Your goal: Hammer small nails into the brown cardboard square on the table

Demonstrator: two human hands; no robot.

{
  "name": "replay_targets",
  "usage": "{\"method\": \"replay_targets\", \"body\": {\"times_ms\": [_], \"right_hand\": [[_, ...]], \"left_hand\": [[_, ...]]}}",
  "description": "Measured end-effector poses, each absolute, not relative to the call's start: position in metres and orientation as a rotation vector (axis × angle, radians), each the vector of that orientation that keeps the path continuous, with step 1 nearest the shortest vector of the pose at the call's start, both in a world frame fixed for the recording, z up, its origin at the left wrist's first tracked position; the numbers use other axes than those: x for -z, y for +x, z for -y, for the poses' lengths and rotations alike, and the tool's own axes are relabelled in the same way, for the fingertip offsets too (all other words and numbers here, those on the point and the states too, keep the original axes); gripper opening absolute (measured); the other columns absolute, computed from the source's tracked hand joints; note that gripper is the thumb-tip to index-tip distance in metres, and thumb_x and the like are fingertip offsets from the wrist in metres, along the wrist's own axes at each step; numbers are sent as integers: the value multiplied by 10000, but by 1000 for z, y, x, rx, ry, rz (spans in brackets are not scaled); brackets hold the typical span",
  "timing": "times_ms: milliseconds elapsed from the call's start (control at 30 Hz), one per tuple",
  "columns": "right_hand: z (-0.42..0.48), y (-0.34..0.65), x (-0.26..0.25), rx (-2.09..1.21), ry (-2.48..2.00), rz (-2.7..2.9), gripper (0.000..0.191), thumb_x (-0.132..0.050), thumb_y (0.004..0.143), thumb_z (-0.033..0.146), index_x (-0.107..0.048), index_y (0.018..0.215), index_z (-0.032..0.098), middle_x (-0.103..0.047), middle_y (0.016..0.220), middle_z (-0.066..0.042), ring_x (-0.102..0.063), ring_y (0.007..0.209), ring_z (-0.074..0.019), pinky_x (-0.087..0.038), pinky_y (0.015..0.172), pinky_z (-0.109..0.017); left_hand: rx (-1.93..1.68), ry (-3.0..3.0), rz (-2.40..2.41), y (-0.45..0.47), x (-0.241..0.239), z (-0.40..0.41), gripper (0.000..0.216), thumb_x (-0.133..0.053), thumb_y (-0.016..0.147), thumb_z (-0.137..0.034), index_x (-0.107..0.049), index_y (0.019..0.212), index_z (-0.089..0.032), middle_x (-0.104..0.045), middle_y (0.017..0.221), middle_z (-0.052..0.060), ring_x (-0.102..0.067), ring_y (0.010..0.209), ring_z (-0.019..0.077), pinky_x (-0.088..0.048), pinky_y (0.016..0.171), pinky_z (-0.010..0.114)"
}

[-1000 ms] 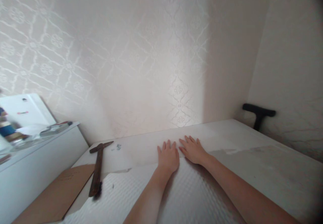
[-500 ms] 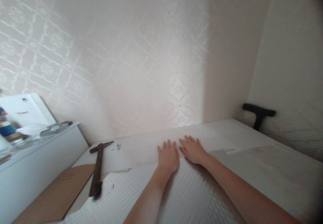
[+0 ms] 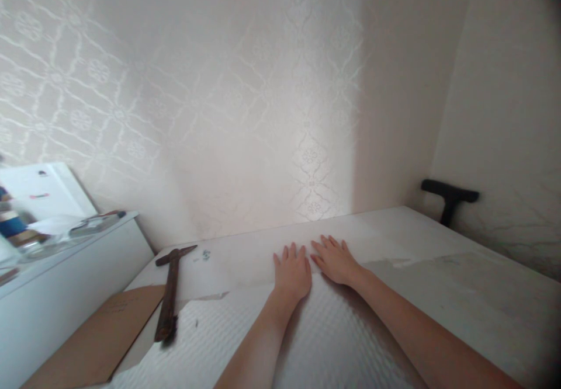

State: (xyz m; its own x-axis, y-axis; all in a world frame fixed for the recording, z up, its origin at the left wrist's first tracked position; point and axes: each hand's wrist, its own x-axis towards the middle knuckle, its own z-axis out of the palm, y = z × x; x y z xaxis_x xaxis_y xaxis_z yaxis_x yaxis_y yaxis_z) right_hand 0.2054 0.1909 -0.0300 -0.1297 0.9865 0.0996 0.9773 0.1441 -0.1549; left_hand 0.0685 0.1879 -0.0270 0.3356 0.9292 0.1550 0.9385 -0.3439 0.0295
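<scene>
My left hand (image 3: 293, 275) lies flat, palm down, on the white tabletop (image 3: 249, 263), its fingers spread a little and pointing to the wall. Close on its right, my right hand (image 3: 335, 260) also rests palm down with fingers apart. Neither hand holds anything. Under the wrists and forearms spreads a white quilted sheet (image 3: 219, 342). Left of the hands lies a hammer (image 3: 170, 289) with a dark metal head and a worn wooden handle. A small cluster of tiny dark pieces (image 3: 206, 254), too small to name, is beside its head.
A piece of brown cardboard (image 3: 100, 336) with handwriting lies at the left. Beyond it stands a white cabinet (image 3: 96, 266) bearing a white box (image 3: 48, 190) and assorted items. A black T-shaped handle (image 3: 449, 196) rises behind the table's right edge. Patterned wallpaper (image 3: 245, 103) covers the wall behind.
</scene>
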Motion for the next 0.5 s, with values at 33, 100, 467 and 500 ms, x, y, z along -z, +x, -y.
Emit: {"method": "replay_targets", "body": {"times_ms": [33, 100, 467, 500], "right_hand": [[-191, 206, 30, -81, -1946, 2235, 537, -233, 909, 422, -345, 1365, 162, -264, 1424, -188, -208, 1296, -351, -170, 993, -559], [-191, 206, 30, -89, -1949, 2234, 541, -234, 907, 427, -340, 1368, 164, -257, 1427, -187, -201, 1300, -347, -163, 994, -561], [-191, 205, 30, -76, -1952, 2229, 537, -233, 906, 418, -341, 1368, 165, -264, 1425, -182, -208, 1298, -345, -171, 991, -559], [-191, 205, 30, -80, -1955, 2231, 537, -234, 906, 417, -341, 1368, 165, -263, 1426, -182, -208, 1298, -344, -172, 990, -559]], "left_hand": [[221, -2515, 1762, 68, 27, -188, 467, -185, 916, -307, -368, 1331, -201, -332, 1412, 110, -292, 1291, 282, -243, 1016, 540], [222, -2517, 1764, 68, 27, -188, 466, -188, 916, -307, -364, 1333, -202, -331, 1412, 109, -290, 1292, 281, -239, 1018, 539], [236, -2518, 1760, 68, 27, -188, 465, -197, 911, -303, -374, 1328, -198, -337, 1409, 108, -296, 1289, 282, -242, 1016, 541], [235, -2518, 1761, 68, 27, -188, 464, -199, 910, -301, -376, 1326, -197, -337, 1409, 108, -297, 1288, 282, -243, 1016, 540]]}}
